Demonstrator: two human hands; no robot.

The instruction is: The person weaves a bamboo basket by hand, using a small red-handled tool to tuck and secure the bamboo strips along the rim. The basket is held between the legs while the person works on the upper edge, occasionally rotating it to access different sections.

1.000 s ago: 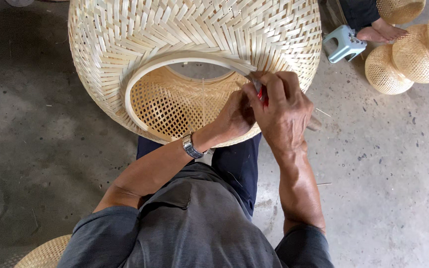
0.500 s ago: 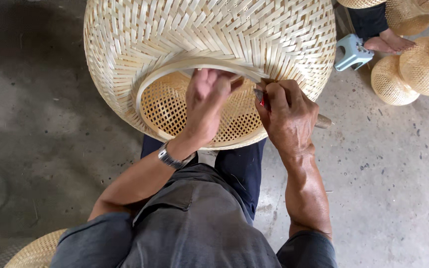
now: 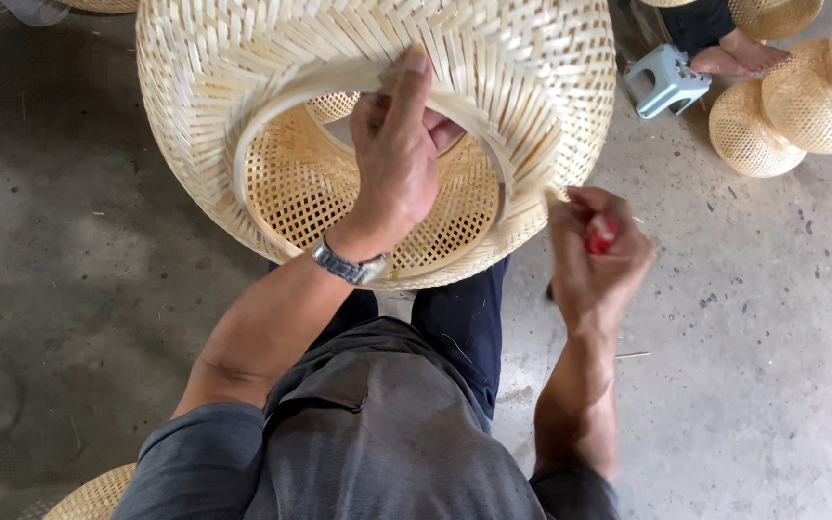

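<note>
A big round woven bamboo basket (image 3: 243, 87) rests on my lap with its round opening facing me. My left hand (image 3: 397, 154), a watch on the wrist, reaches across the opening and grips the far side of the pale rim band (image 3: 291, 87), fingers hooked inside. My right hand (image 3: 594, 255) is off the basket at its lower right edge, closed around a small red-handled tool (image 3: 601, 233). The tool's tip is hidden in my fist.
Grey concrete floor all around. Small woven bamboo balls (image 3: 782, 106) lie at the upper right beside another person's bare foot (image 3: 739, 56) and a light blue tool (image 3: 664, 79). Another woven piece (image 3: 93, 496) shows at the bottom left.
My left hand moved up from the near rim to grip the far rim. My right hand drew away from the rim to the right with the red tool. The basket turned slightly.
</note>
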